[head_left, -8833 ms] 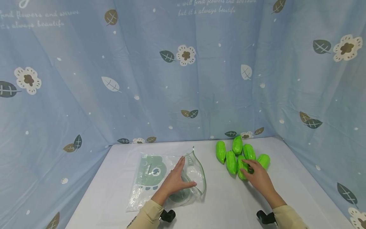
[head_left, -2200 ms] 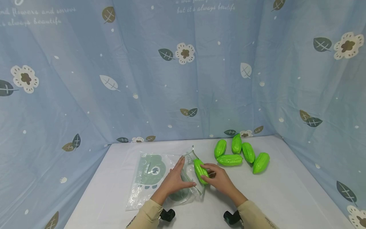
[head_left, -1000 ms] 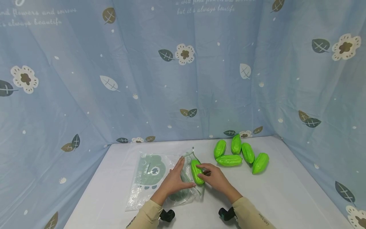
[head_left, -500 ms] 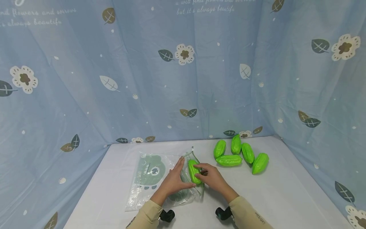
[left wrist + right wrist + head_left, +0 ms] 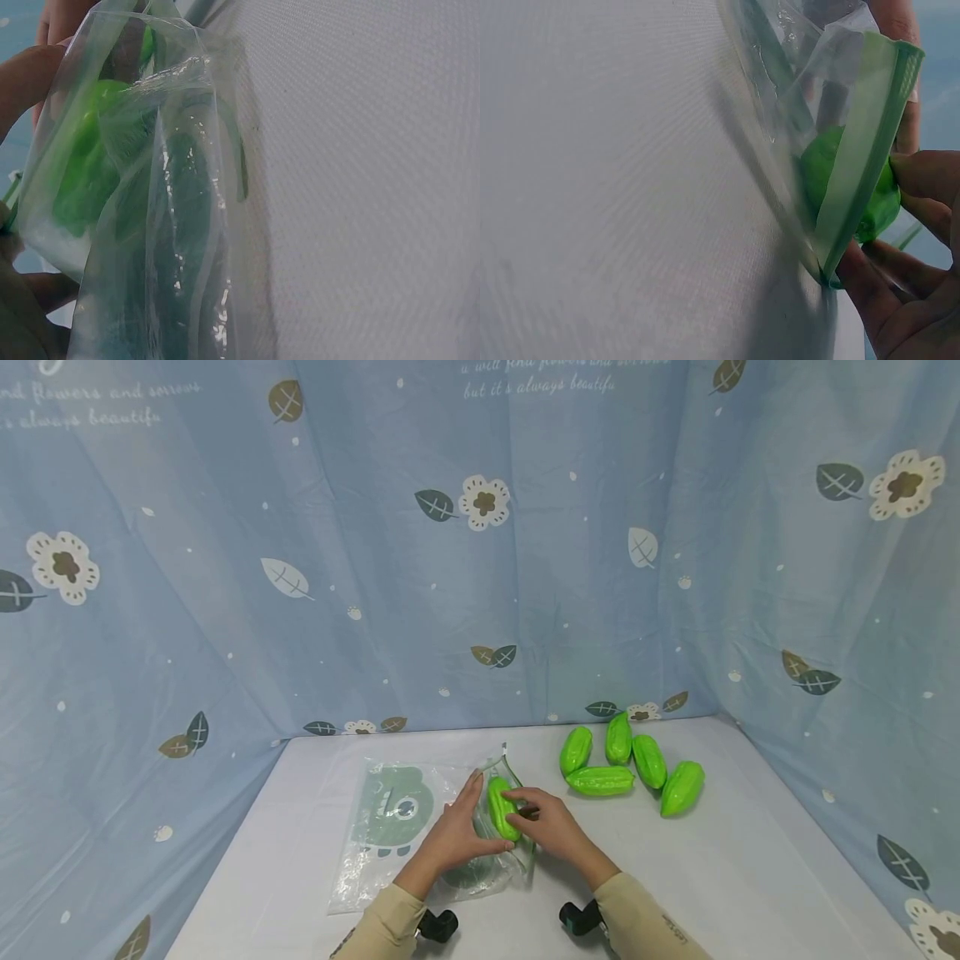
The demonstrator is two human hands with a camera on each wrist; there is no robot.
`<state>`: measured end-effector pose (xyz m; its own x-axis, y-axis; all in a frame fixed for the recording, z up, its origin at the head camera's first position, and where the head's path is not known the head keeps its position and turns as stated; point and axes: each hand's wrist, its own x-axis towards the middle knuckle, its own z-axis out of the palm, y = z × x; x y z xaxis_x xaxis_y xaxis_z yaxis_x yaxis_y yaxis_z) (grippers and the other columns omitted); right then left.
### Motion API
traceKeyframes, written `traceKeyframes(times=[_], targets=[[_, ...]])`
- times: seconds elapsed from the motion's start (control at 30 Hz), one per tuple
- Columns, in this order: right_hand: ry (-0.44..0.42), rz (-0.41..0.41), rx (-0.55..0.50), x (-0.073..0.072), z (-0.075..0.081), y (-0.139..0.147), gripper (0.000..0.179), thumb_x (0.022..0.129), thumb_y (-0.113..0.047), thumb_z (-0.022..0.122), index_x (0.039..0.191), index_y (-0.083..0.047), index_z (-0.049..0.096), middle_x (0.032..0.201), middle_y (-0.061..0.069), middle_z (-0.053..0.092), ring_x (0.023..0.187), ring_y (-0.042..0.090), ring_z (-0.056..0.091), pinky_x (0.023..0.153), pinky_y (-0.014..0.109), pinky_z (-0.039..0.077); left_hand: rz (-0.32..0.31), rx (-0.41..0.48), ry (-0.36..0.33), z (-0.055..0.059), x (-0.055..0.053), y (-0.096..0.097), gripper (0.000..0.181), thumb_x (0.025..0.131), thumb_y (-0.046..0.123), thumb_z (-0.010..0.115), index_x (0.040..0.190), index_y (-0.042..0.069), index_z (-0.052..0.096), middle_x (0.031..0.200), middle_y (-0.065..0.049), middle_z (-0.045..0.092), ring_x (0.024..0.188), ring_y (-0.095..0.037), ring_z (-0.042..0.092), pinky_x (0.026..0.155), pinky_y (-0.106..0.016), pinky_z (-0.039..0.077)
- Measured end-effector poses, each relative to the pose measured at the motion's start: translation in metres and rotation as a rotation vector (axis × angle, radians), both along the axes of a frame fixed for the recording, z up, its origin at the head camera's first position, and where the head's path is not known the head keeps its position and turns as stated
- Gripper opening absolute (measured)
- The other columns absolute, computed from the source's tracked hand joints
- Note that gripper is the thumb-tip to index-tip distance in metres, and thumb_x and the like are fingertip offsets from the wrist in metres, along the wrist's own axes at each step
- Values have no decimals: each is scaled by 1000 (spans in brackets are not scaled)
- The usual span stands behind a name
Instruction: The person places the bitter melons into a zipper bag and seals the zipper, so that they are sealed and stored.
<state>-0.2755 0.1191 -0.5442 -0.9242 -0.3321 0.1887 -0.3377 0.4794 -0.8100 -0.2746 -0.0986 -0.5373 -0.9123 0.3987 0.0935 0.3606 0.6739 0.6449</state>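
Observation:
A clear zip bag [image 5: 397, 814] with a pale green cartoon print lies on the table, its mouth facing right. My left hand [image 5: 454, 835] spreads thumb and fingers across that mouth, keeping its two edges apart. My right hand [image 5: 551, 820] grips a bright green ridged vegetable [image 5: 501, 808], like a small bitter melon, between thumb and fingers. The left wrist view shows the vegetable [image 5: 84, 169] through the bag's clear film. On the right wrist view, the green zip strip [image 5: 870, 150] crosses in front of the vegetable [image 5: 883, 204], with right fingertips right at the bag's edge.
Several more green ridged vegetables [image 5: 600, 781] lie grouped at the back right of the white table [image 5: 720, 868]. A blue curtain [image 5: 570, 610] with leaf and flower prints hangs behind and along both sides. Black wrist-camera parts [image 5: 437, 926] show under the wrists.
The right hand has brought one vegetable from the group left to the bag, and in the last second moved it further left into the mouth. The left hand has stayed in place.

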Motion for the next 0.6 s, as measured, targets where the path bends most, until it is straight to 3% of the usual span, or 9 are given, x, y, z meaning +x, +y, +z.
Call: traceKeyframes(times=[0.6], targets=[[27,40,-15,-3,-3,-8,39,98,-24,70,135,-11,65,137,13,62,107,30,69,92,48,57,-7,16,-4,1,0,-1,121,76,67,79,163,8,19,170,-7,14,148,-37,33,112,-73,25]])
